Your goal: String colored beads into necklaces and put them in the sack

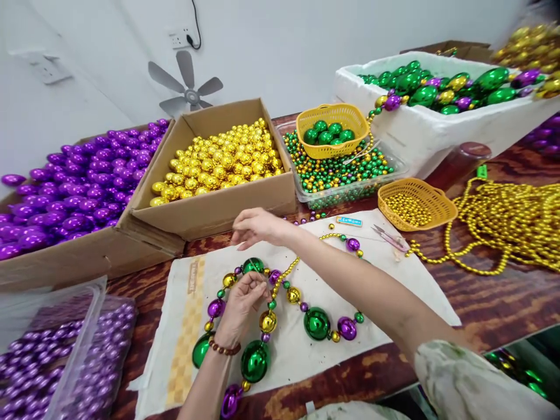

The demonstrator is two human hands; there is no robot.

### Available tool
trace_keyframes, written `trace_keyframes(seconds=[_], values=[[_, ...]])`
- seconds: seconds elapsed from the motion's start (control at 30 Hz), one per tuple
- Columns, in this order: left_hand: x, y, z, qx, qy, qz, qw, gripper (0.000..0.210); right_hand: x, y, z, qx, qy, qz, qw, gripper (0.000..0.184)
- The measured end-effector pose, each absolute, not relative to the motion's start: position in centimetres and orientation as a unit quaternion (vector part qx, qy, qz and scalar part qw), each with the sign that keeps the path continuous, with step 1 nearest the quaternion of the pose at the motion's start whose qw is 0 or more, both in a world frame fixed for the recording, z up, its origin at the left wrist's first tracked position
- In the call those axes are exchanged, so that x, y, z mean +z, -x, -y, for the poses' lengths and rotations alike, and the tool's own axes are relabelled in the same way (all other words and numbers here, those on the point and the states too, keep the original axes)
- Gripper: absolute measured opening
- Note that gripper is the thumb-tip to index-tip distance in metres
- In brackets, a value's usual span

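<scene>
A large bead garland (317, 324) of shiny green, purple and gold balls lies in loops on a white cloth (301, 363). My left hand (245, 303), with a brown bead bracelet at the wrist, is closed in a pinch on the garland's string, between a green ball (252, 266) and a gold ball (268, 321). Above it, my right hand (258, 227) reaches across from the right, its fingers bent together near the front of the gold-ball box. Whatever they hold is too thin or hidden to make out. Small scissors (387, 238) lie on the cloth to the right.
Cardboard boxes hold purple balls (96, 181) and gold balls (223, 160). Behind the cloth stand a clear tub (306, 195) of small beads and a yellow basket (417, 224). Gold bead strands (511, 227) and a white foam box (431, 137) are at right, purple beads (39, 361) at lower left.
</scene>
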State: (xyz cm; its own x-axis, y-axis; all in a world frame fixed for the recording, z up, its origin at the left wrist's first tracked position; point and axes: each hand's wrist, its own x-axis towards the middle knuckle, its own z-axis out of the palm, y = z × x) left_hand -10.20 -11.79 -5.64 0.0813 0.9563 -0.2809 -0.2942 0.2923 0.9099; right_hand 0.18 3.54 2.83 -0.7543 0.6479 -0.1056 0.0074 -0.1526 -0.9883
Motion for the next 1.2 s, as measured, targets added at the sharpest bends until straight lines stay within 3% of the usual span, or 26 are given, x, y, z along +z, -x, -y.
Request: trace_keyframes(seconds=[0.13,0.37,0.67,0.77,0.97,1.2], values=[[-5.5,10.0,11.9,0.51,-0.324,-0.472,0.642,0.012,1.8,1.9,-3.8,0.634,0.29,0.69,0.193,0.011],[-5.5,10.4,12.0,0.547,-0.287,-0.449,0.646,0.013,-2.0,-5.2,-0.7,0.516,0.217,0.819,0.127,0.019],[-4.1,11.3,12.0,0.5,-0.346,-0.485,0.628,0.012,-1.5,-7.9,3.7,0.394,0.242,0.868,0.181,0.019],[-4.0,11.9,12.2,0.484,-0.375,-0.501,0.611,0.013,-0.6,-8.4,4.1,0.399,0.252,0.869,0.145,0.015],[-3.7,12.1,12.4,0.472,-0.446,-0.529,0.546,0.011,-1.9,-5.9,2.7,0.466,0.315,0.813,0.151,0.023],[-3.4,11.4,12.7,0.502,-0.452,-0.591,0.44,0.015,-3.6,-4.5,1.7,0.538,0.296,0.776,0.142,0.019]])
